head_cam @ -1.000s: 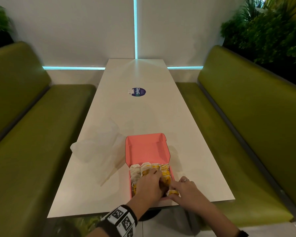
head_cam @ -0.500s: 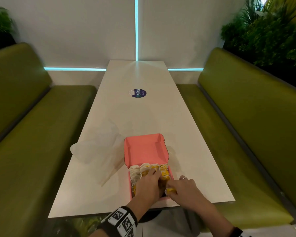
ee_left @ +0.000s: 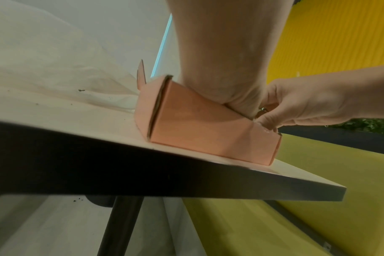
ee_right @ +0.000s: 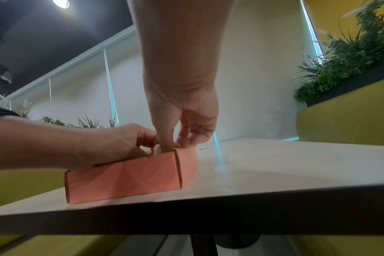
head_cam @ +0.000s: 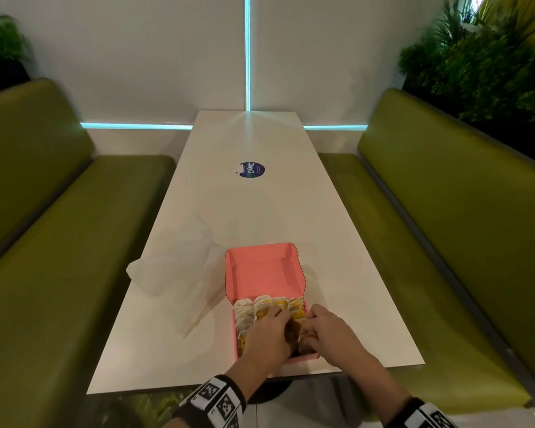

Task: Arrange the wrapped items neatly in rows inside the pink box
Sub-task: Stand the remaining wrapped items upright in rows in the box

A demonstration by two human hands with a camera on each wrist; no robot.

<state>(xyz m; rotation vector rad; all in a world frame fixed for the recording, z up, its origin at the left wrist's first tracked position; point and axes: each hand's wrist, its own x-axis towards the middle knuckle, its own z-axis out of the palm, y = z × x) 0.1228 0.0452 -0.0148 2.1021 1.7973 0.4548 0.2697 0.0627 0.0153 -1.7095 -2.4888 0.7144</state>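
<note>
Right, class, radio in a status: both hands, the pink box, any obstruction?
Left hand and right hand both in pink box, fingers among wrapped items. Lid open. White bag beside box, clear.

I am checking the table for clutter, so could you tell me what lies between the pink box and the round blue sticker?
In the head view, only bare white table lies between the pink box and the blue sticker.

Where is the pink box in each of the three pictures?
Head view: the pink box sits low in the middle, lid open, near the table's front edge.
Left wrist view: the box is in the middle, seen from its side.
Right wrist view: the box is left of the middle.
Shared landmark: the left hand and the right hand reach into it in every view.
</note>
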